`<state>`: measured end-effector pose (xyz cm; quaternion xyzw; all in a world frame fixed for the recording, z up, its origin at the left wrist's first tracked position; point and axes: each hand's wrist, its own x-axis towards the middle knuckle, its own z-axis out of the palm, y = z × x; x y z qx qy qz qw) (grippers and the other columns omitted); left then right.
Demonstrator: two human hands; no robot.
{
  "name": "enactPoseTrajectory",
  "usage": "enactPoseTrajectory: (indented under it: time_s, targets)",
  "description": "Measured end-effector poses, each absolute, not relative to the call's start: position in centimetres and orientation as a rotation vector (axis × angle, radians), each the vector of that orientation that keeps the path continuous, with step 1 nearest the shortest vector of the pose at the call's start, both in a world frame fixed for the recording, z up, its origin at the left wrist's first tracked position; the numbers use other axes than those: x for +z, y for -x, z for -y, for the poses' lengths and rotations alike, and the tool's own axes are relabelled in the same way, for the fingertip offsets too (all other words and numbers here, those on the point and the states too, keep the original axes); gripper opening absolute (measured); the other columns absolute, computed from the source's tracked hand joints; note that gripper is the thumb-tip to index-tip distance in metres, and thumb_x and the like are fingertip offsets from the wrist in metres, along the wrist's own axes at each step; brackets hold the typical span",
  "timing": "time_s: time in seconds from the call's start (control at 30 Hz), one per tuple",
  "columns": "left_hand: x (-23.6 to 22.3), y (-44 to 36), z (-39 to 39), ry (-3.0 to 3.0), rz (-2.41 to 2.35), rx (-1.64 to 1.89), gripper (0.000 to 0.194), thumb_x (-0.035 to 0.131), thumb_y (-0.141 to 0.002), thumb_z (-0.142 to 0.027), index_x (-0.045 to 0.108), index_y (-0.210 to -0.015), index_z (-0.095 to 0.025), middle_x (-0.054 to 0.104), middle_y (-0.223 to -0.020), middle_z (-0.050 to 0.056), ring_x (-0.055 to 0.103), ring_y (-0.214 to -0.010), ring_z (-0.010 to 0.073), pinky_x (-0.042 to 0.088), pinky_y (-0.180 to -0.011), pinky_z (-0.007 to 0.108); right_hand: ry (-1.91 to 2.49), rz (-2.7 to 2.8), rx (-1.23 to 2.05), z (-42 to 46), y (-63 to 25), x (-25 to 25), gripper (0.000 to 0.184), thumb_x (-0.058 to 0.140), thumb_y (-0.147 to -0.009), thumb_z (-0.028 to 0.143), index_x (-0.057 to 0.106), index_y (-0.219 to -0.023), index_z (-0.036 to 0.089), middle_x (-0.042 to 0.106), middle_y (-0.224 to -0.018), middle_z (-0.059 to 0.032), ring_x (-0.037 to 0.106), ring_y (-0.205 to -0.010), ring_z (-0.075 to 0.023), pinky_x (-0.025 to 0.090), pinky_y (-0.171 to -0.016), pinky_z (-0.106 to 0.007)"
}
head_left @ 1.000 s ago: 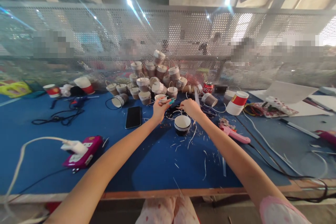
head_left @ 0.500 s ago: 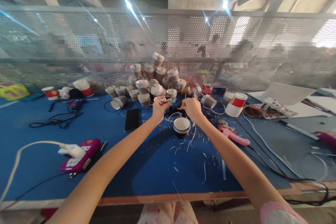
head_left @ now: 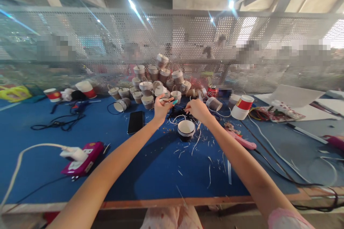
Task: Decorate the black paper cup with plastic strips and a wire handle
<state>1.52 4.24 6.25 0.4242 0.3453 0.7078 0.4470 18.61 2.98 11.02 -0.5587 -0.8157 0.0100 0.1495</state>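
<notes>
My left hand (head_left: 162,110) is raised above the blue table, its fingers closed in a pinch. At its fingertips shows a small turquoise bit (head_left: 175,102), too small to name. My right hand (head_left: 197,110) faces it, thumb and fingers pressed together; what they pinch is too small to make out. Just below and between the hands stands a small cup (head_left: 186,127), pale inside with a dark lower part. Behind the cup lie loops of white cord (head_left: 177,119) and a dark tangle, partly hidden by my hands.
Small bucket-like cups with handles (head_left: 146,87) are piled at the back. A phone (head_left: 135,122) lies left of centre, a purple power strip (head_left: 84,159) nearer. To the right are a pink glue gun (head_left: 243,140), a red-and-white cup (head_left: 242,107) and cables. Scraps litter the table (head_left: 150,175).
My left hand has shifted slightly left and its fingers have lifted a little. My right hand has barely moved. The cup stays in place.
</notes>
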Motion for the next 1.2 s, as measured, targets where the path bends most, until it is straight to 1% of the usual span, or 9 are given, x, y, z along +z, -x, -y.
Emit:
enactPoseTrajectory:
  time_s: [0.13, 0.3, 0.5, 0.67, 0.77, 0.83, 0.9, 1.07, 1.2]
  targets:
    - [6.8, -1.7, -4.0, -1.079, -0.874, 1.678, 0.064, 0.083, -0.048, -0.019, 0.046, -0.100, -0.018, 0.072, -0.078, 0.002, 0.066, -0.061, 0.0135, 0.052, -0.066, 0.029, 1.686, 2.272, -0.021, -3.0, -18.7, 11.0, 0.015, 0.063, -0.076, 0.025, 0.076, -0.083, 0.021, 0.072, -0.084, -0.0099, 0.065, -0.078, -0.0227, 0.042, -0.063, -0.027]
    - [6.5, -1.6, -4.4, -1.078, -0.899, 1.630, 0.064, 0.084, -0.045, -0.014, 0.046, -0.097, -0.018, 0.071, -0.072, 0.001, 0.067, -0.065, 0.0149, 0.054, -0.067, 0.030, 1.691, 2.206, -0.094, -3.5, -18.8, 10.5, 0.014, 0.065, -0.077, 0.032, 0.075, -0.078, 0.023, 0.071, -0.078, -0.0073, 0.062, -0.079, -0.0200, 0.038, -0.070, -0.028]
    - [6.4, -1.4, -4.5, -0.925, -0.931, 1.565, 0.060, 0.083, -0.049, -0.009, 0.048, -0.098, -0.016, 0.071, -0.073, 0.001, 0.065, -0.058, 0.0129, 0.053, -0.060, 0.026, 1.532, 2.149, -0.232, -3.9, -18.9, 9.6, 0.027, 0.059, -0.082, 0.040, 0.073, -0.073, 0.020, 0.066, -0.076, -0.0098, 0.051, -0.093, -0.0234, 0.031, -0.081, -0.033]
    - [5.9, -1.5, -5.1, -0.793, -0.904, 1.533, 0.033, 0.078, -0.057, -0.006, 0.055, -0.079, -0.014, 0.070, -0.069, 0.001, 0.064, -0.058, 0.0103, 0.053, -0.060, 0.023, 1.499, 2.134, -0.238, -3.9, -18.4, 9.2, 0.029, 0.054, -0.086, 0.038, 0.071, -0.073, 0.019, 0.064, -0.075, -0.0095, 0.049, -0.094, -0.0231, 0.029, -0.081, -0.033]
    - [5.4, -1.5, -5.4, -0.790, -0.929, 1.505, 0.019, 0.075, -0.062, -0.008, 0.058, -0.068, -0.013, 0.069, -0.065, 0.003, 0.066, -0.063, 0.0129, 0.054, -0.067, 0.025, 1.484, 2.150, -0.244, -3.7, -18.2, 9.2, 0.029, 0.052, -0.088, 0.035, 0.071, -0.073, 0.019, 0.065, -0.076, -0.0097, 0.049, -0.095, -0.0231, 0.029, -0.082, -0.034]
    - [5.3, -1.5, -5.4, -0.797, -0.950, 1.486, 0.015, 0.075, -0.062, -0.010, 0.061, -0.068, -0.012, 0.069, -0.063, 0.005, 0.067, -0.066, 0.0154, 0.054, -0.069, 0.028, 1.476, 2.159, -0.250, -3.6, -18.1, 9.4, 0.029, 0.051, -0.088, 0.034, 0.070, -0.073, 0.019, 0.066, -0.076, -0.0093, 0.050, -0.095, -0.0232, 0.029, -0.083, -0.035]
    - [5.3, -1.4, -5.3, -0.814, -0.960, 1.480, 0.017, 0.076, -0.062, -0.010, 0.064, -0.073, -0.011, 0.069, -0.063, 0.006, 0.067, -0.067, 0.0171, 0.054, -0.069, 0.030, 1.490, 2.177, -0.221, -3.5, -18.1, 9.6, 0.027, 0.051, -0.088, 0.033, 0.070, -0.076, 0.019, 0.068, -0.079, -0.0087, 0.053, -0.092, -0.0222, 0.031, -0.082, -0.033]
    - [6.2, -1.3, -4.8, -0.857, -0.940, 1.528, 0.039, 0.079, -0.059, -0.013, 0.060, -0.093, -0.012, 0.070, -0.065, 0.003, 0.067, -0.063, 0.0152, 0.052, -0.060, 0.025, 1.615, 2.247, -0.002, -3.2, -18.3, 10.5, 0.020, 0.054, -0.086, 0.028, 0.072, -0.087, 0.020, 0.071, -0.084, -0.0069, 0.062, -0.076, -0.0175, 0.036, -0.062, -0.025]
    - [7.2, -1.1, -4.4, -0.961, -0.960, 1.554, 0.055, 0.082, -0.055, -0.017, 0.057, -0.103, -0.013, 0.070, -0.062, 0.003, 0.066, -0.056, 0.0148, 0.047, -0.050, 0.021, 1.636, 2.283, 0.004, -2.9, -18.6, 11.0, 0.020, 0.053, -0.085, 0.021, 0.073, -0.088, 0.020, 0.071, -0.084, -0.0081, 0.064, -0.077, -0.0178, 0.039, -0.063, -0.024]
